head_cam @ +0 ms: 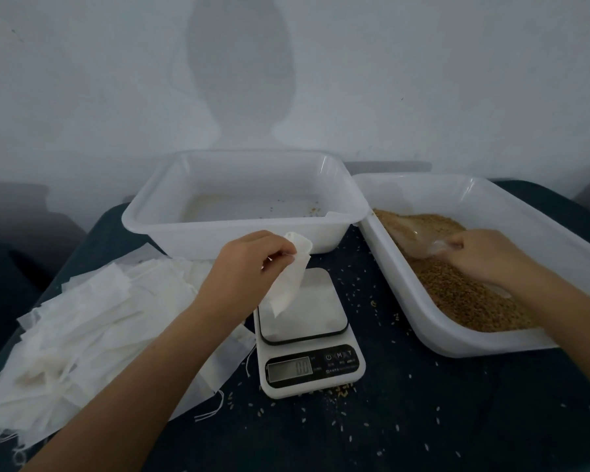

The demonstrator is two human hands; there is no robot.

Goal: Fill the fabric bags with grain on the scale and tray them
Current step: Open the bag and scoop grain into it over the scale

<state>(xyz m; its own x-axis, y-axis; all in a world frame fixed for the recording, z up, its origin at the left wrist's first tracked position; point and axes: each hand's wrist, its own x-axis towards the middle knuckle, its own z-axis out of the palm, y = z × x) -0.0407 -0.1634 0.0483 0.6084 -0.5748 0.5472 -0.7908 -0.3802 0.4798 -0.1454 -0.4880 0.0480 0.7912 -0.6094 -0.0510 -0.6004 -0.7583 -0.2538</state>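
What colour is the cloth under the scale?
Dark navy blue cloth, speckled with spilled grain; head view.

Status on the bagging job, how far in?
Early. Done: nothing trayed; the far tray holds only stray grains. In hand: left hand pinches an empty bag over the scale, reading zero; right hand grips a clear scoop in the grain. Left: the bag pile.

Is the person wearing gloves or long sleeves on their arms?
No. Both hands are bare: the left hand and the right hand have no gloves. Both forearms are uncovered as far as the picture shows, with no sleeve in sight. I see no watch, bracelet or ring on either one.
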